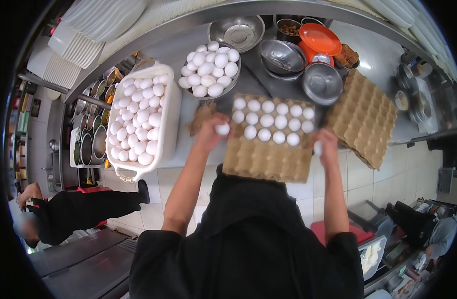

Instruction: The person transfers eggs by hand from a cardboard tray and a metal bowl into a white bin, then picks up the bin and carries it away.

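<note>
My left hand (214,130) is closed around a white egg (222,129) at the left edge of a brown cardboard egg tray (268,162). Off the tray's right edge, my right hand (328,144) also grips an egg (317,148), partly hidden by the fingers. White eggs (266,120) sit in the tray's far rows, while the near rows show bare cups. To the left stands a white plastic tub (172,107) full of eggs. Behind my left hand, a metal bowl (237,74) is heaped with more eggs.
Stacked egg trays (363,117) lie at the right, over the counter's front edge. Metal bowls (323,82) and an orange plate (320,39) stand at the back. Crumpled brown material (201,118) lies beside the tub. Other people (89,212) are at the left and right.
</note>
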